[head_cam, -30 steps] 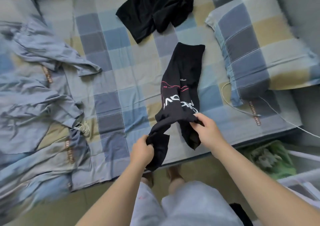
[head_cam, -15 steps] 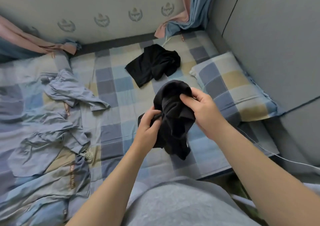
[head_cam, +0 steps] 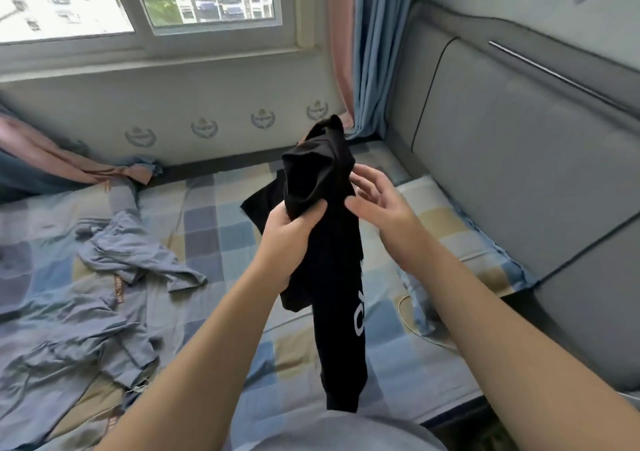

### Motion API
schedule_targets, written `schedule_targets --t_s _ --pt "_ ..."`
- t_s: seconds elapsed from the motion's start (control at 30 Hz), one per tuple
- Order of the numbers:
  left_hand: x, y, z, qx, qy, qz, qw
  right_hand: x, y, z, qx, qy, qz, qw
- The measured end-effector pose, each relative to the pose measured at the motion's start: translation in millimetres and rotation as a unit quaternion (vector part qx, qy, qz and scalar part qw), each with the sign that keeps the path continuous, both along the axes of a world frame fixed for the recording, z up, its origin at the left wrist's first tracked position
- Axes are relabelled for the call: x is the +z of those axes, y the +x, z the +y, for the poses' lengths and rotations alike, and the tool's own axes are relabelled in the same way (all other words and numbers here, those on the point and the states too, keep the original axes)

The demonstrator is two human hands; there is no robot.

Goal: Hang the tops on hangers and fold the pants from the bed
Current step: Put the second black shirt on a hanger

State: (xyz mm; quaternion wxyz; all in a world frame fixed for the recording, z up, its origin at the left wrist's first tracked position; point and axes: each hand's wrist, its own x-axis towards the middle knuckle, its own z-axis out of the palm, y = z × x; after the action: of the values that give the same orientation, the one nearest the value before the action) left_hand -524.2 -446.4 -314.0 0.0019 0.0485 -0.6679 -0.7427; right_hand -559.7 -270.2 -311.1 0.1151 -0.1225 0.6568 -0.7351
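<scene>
A black garment with white lettering [head_cam: 337, 277] hangs in the air in front of me, above the checked bed [head_cam: 214, 229]. My left hand [head_cam: 289, 230] grips it near its bunched top. My right hand [head_cam: 379, 204] is beside the cloth on the right with fingers spread, fingertips touching its edge. A second black garment [head_cam: 258, 204] lies on the bed behind, mostly hidden by the held one. Crumpled grey-blue clothes [head_cam: 114, 277] lie on the bed's left side.
A checked pillow [head_cam: 446, 242] lies at the right against the grey padded headboard [head_cam: 512, 159]. A white cable [head_cam: 408, 322] runs over the bed's right edge. Blue and pink curtains [head_cam: 363, 48] hang in the corner beside the window [head_cam: 138, 0].
The black garment has been lifted off the bed and now hangs lengthwise from my left hand. My right hand has released its grip and spread. My view has tilted upward to the window.
</scene>
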Motion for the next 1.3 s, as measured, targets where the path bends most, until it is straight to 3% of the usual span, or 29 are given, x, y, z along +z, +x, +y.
schedule_targets --t_s 0.13,0.33,0.47,0.57,0.73,0.87,1.07,1.2,1.3 --pt "12.9 -7.8 -0.6 0.019 0.068 -0.036 0.997 -55.9 28.3 16.0 0.111 0.114 -0.097 0.983" --pt "13.2 -23.9 -2.0 0.07 0.118 -0.136 0.981 -108.7 63.6 11.7 0.183 0.212 -0.185 0.942" --pt "2.8 -33.2 -0.8 0.095 0.136 -0.185 0.969 -126.1 66.6 -0.6 0.087 0.247 -0.161 0.951" --pt "-5.2 -30.6 -7.4 0.075 0.112 -0.181 0.974 -120.9 61.8 0.4 0.006 0.196 -0.176 0.965" --pt "-30.6 8.6 -17.2 -0.039 -0.062 -0.148 0.986 -98.9 42.0 1.1 -0.114 0.091 -0.186 0.972" --pt "-74.3 46.0 -6.2 -0.109 -0.078 -0.176 0.975 -79.3 19.2 -9.8 -0.198 0.006 -0.23 0.953" --pt "-119.8 63.2 1.3 -0.044 -0.215 -0.147 0.965 -73.0 10.6 -8.0 -0.221 -0.063 -0.298 0.926" --pt "-126.2 67.0 9.9 -0.111 -0.19 -0.17 0.961 -74.6 18.0 -4.7 -0.239 -0.1 -0.344 0.903" --pt "-130.0 70.7 22.8 -0.096 -0.167 -0.138 0.971 -68.3 17.4 -4.7 -0.23 -0.138 -0.355 0.896"
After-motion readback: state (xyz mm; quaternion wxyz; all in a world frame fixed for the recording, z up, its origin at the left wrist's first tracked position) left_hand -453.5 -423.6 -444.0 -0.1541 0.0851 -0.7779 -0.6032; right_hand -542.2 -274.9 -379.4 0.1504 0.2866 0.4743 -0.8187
